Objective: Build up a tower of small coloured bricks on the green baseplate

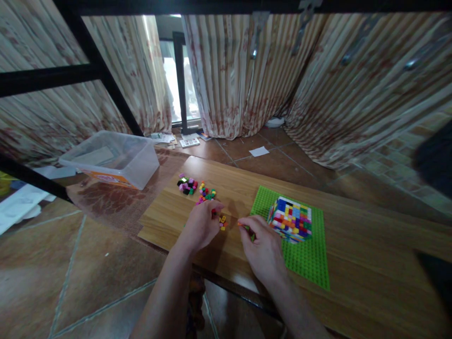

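On the green baseplate (307, 263) stands a block built of many-coloured toy bricks (291, 217), with a patchwork top and white along its edges. Just left of it, my right hand (263, 247) is closed, with a small orange brick (240, 223) at the fingertips and green pieces (252, 235) under the curled fingers. My left hand (205, 226) reaches over loose small bricks (206, 193), its index finger stretched out and its fingers apart. A dark red brick (213, 213) shows by those fingers; the thumb is mostly hidden. Yellow and orange bricks (222, 221) lie just right of it.
Pink, black and green bricks (188, 185) form another pile at the wooden table's (356, 245) far left. A clear plastic bin (141, 165) stands on the floor beyond. Black frame bars (95, 70) cross the upper left. Striped curtains (240, 80) hang behind; papers (259, 151) lie on the tiles.
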A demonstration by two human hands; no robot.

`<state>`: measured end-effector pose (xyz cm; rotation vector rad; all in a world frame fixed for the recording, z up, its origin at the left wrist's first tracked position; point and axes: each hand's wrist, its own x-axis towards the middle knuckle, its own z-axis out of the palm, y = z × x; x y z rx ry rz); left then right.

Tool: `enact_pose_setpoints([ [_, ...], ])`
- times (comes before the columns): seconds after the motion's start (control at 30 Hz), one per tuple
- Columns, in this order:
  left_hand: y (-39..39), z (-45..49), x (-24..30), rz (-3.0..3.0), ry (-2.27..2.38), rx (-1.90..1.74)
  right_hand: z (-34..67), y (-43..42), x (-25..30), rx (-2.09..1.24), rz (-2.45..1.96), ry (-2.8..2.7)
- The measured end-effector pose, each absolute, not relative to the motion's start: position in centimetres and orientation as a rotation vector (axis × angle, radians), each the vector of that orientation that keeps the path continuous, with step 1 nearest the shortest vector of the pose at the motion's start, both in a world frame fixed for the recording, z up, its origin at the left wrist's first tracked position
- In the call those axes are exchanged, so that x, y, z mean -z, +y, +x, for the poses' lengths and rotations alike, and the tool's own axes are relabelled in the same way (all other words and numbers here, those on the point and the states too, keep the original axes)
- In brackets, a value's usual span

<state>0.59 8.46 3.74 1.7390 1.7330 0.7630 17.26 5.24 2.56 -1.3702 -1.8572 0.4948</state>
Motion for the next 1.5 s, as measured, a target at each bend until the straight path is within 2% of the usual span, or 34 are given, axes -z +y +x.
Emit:
enact_pose_setpoints([
  [0.6, 8.7, 0.3, -3.8, 1.184, 1.505, -1.049, 14.4, 6.1, -1.6, -0.338, -1.471, -2.089],
  [0.93, 9.2, 0.6, -4.2, 0.872, 1.392, -1.117, 13.6, 7.0, -1.2, -0.478, -1.459, -1.956],
  [1.23, 9.0, 0.6, -4.5, 0.864, 1.357, -1.120, 13.7, 6.6, -1.3, -0.520, -1.321, -1.862],
  [1.5, 9.1, 1.2, -4.3, 1.135, 1.329, -1.049, 15.2, 4.9, -4.7, -0.538, -1.100, -1.583],
])
